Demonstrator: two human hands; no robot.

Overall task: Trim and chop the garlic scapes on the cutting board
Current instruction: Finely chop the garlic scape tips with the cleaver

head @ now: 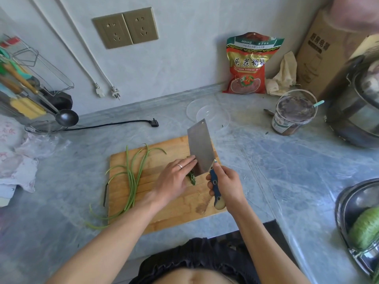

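Garlic scapes mostly hidden under left hand, apparently bunched against cleaver.

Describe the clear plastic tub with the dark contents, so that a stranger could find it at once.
Start at the wooden cutting board and go right and back toward the wall, to the red bag. The tub stands in front and right of it. Unlike its neighbours, it is transparent, holds something dark, and has a turquoise handle sticking out.
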